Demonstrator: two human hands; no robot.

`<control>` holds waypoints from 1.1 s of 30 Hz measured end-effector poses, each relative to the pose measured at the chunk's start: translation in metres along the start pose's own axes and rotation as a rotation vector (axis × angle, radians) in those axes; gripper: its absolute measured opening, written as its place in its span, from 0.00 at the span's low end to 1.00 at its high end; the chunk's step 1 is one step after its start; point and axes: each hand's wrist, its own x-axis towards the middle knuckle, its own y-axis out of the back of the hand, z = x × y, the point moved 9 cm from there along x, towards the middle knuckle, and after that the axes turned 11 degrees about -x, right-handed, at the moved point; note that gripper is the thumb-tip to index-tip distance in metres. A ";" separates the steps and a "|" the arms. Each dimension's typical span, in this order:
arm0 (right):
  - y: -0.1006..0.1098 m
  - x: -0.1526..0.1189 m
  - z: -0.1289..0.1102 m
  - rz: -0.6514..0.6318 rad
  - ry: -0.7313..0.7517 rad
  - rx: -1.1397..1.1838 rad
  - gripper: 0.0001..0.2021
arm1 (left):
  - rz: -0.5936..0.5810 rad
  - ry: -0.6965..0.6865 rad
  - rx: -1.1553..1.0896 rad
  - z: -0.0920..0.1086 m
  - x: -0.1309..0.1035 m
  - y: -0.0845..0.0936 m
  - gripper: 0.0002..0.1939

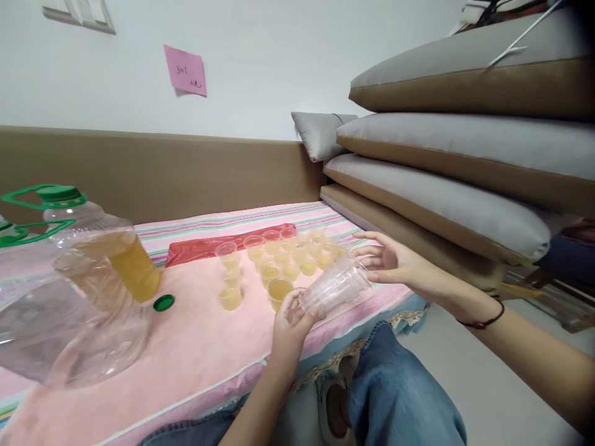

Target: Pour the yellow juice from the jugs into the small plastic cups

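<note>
My left hand is closed around the narrow end of a stack of clear plastic cups, tilted over the table's front edge. At the stack's wide, rimmed end is my right hand, its fingers stretched and apart. Its fingertips are right by the rim; whether they press on it I cannot tell. Just behind the stack, several small plastic cups of yellow liquid stand in close rows. A separate column of cups stands to their left.
Left stand a large clear jug and a jug of yellow liquid with a green cap. A green lid lies on the pink cloth. Behind the cups is a red plastic wrapper. Grey-brown cushions are piled at right.
</note>
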 end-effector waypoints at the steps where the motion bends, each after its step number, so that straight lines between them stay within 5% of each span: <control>1: 0.000 0.000 -0.001 0.005 0.007 0.000 0.40 | 0.002 0.000 0.006 0.000 0.000 0.000 0.23; 10: 0.012 -0.001 -0.006 0.021 0.064 0.001 0.38 | 0.008 0.019 -0.003 0.001 -0.003 0.001 0.22; 33: -0.010 -0.008 -0.026 -0.153 0.162 -0.307 0.40 | -0.007 -0.033 0.053 0.014 -0.004 -0.001 0.22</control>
